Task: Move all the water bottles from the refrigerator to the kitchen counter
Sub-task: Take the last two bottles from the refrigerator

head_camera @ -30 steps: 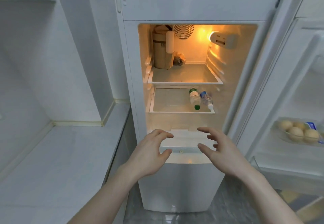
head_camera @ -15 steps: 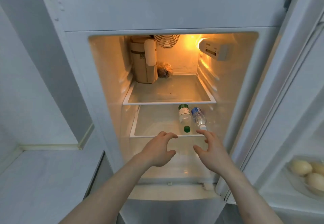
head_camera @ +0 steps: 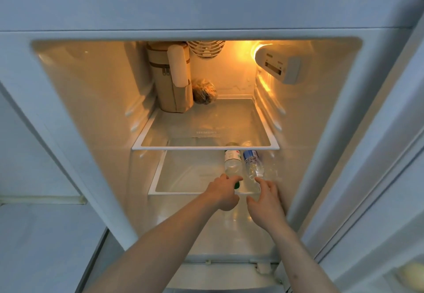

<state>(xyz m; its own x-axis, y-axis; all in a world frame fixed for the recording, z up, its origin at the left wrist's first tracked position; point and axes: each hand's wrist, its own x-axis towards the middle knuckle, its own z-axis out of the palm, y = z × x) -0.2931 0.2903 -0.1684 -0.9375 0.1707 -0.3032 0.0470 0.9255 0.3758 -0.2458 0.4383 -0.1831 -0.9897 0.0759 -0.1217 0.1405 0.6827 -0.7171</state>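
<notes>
Scene: open refrigerator (head_camera: 68, 132), lit inside.
Bottles: 2 water bottles lie side by side on the lower shelf (head_camera: 160, 185), caps toward the near edge, easy to grab: green-capped bottle (head_camera: 232, 163) left, blue-labelled bottle (head_camera: 252, 164) right.
Left hand (head_camera: 221, 193): fingers curling onto the green-capped bottle's neck; full grip cannot be told.
Right hand (head_camera: 266, 197): fingers spread, fingertips just at the blue-labelled bottle.

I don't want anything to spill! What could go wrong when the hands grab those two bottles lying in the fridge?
The clear green-capped bottle and clear blue-labelled bottle lie side by side on the glass lower shelf, so nudging one might roll the other. The left hand reaches only the cap end, perhaps a slippery hold.
</notes>
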